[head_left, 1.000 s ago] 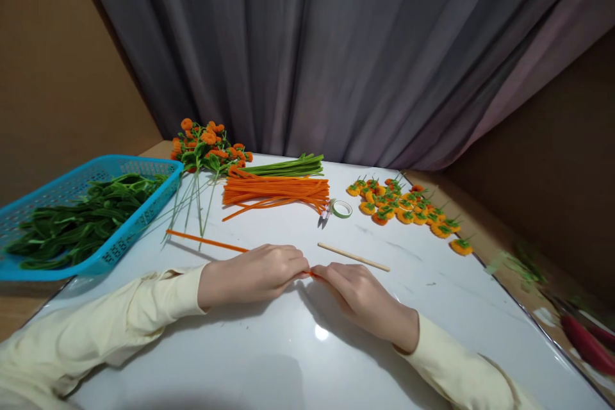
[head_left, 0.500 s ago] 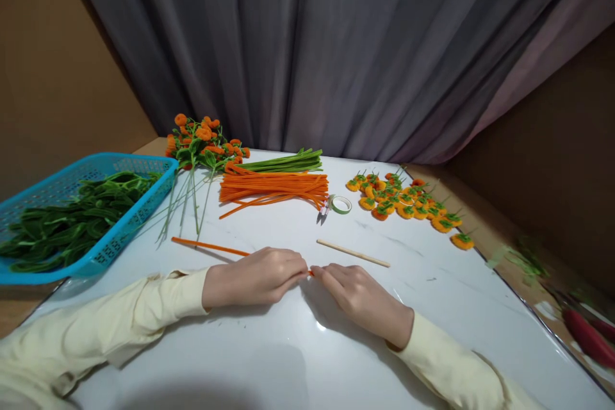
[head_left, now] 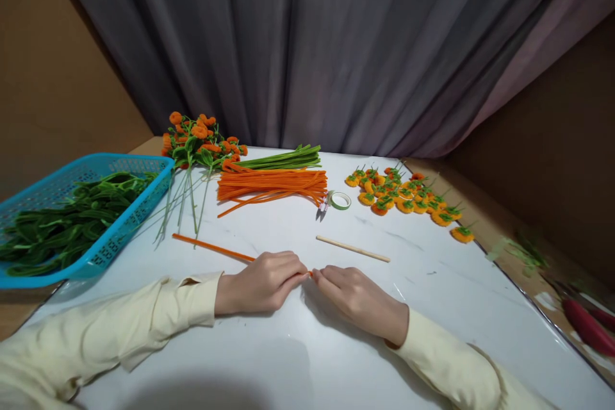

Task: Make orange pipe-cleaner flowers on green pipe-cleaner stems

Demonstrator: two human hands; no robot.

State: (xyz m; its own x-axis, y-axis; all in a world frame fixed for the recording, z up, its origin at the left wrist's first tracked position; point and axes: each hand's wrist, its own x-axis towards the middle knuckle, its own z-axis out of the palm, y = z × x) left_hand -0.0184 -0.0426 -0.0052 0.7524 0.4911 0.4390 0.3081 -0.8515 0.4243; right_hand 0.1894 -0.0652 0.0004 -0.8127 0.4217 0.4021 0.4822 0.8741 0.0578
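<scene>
My left hand (head_left: 263,282) and my right hand (head_left: 356,299) rest on the white table (head_left: 298,352), fingertips meeting at the middle. Both pinch the near end of a long orange pipe cleaner (head_left: 211,248), which runs out to the left from under my left hand. Only a small orange tip shows between the fingers. A thin wooden stick (head_left: 352,248) lies just beyond my right hand.
A blue basket (head_left: 110,237) of green leaves sits at the left. Orange-flower stems (head_left: 196,141), a pile of orange pipe cleaners (head_left: 271,184), green pipe cleaners (head_left: 283,159), small scissors (head_left: 323,207), a tape roll (head_left: 341,201) and several orange pumpkin pieces (head_left: 408,200) lie farther back.
Both hands stay pinched together on the pipe cleaner; the view has tilted slightly, and the pipe cleaner's far end has swung a little toward the back.
</scene>
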